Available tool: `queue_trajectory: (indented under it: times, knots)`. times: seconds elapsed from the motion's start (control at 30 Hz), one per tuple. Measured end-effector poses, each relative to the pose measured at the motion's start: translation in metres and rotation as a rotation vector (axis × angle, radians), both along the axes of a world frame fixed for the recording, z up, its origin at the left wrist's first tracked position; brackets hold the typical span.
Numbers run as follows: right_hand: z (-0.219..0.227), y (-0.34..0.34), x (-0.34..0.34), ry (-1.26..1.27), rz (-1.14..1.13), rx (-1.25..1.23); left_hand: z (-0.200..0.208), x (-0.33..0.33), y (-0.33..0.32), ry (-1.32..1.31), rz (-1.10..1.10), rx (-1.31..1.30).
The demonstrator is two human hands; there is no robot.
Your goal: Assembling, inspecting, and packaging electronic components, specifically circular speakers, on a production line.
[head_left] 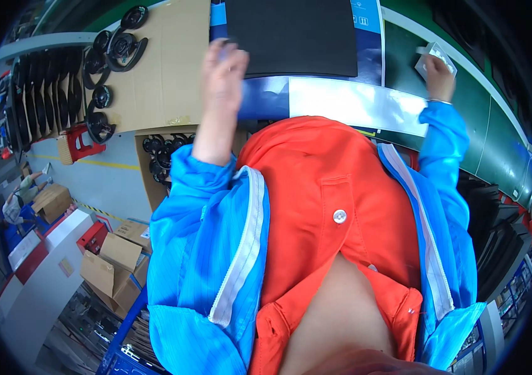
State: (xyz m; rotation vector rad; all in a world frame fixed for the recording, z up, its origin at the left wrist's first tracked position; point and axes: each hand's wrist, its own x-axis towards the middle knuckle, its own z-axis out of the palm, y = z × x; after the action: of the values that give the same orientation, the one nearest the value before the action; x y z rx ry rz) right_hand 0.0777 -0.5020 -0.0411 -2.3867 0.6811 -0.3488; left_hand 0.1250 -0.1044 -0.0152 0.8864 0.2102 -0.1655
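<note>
My left hand (223,78) is raised at the left edge of a black flat sheet (297,37), its fingers curled and slightly blurred. A small dark spot shows at its fingertips; what it is, I cannot make out. Out to the right, my right hand (439,80) is closed on a small, shiny, clear plastic packet (439,55) above the green work surface (466,119). The black sheet lies on a blue and white printed box (266,97) in front of me.
Left of the box, black headphone-like parts (124,47) lie on cardboard (172,69). A rack of black curved parts (44,87) stands farther left, near a red tape dispenser (81,144). Open cartons (113,269) sit at lower left, with another person (19,197) beyond. Black panels (497,237) stand at right.
</note>
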Motion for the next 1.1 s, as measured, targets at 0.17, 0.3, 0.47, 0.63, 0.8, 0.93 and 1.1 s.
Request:
queue_trajectory:
  times: [0.17, 0.3, 0.47, 0.63, 0.8, 0.93, 1.1]
  knots:
    - [-0.009, -0.090, 0.000, 0.332, -0.026, -0.459, 0.000, 0.018, 0.100, -0.125, 0.269, 0.657]
    - [-0.023, -0.108, 0.017, 0.402, 0.016, -0.440, -0.031, 0.004, 0.196, -0.050, 0.544, 1.507]
    - [-0.029, -0.102, 0.013, 0.187, 0.046, -0.151, -0.045, 0.000, 0.244, 0.372, 0.566, 1.816]
    - [-0.026, -0.054, 0.015, 0.122, 0.133, 0.071, -0.057, 0.008, 0.284, 0.397, 0.640, 2.036]
    - [0.010, 0.027, 0.015, 0.161, 0.317, -0.193, -0.067, 0.019, 0.339, 0.470, 0.670, 2.239]
    - [0.004, 0.041, 0.009, 0.217, 0.348, -0.141, -0.064, 0.015, 0.351, 0.571, 0.544, 2.159]
    - [0.008, 0.079, 0.005, 0.081, 0.469, -0.078, -0.034, -0.001, 0.363, 0.360, 0.181, 2.284]
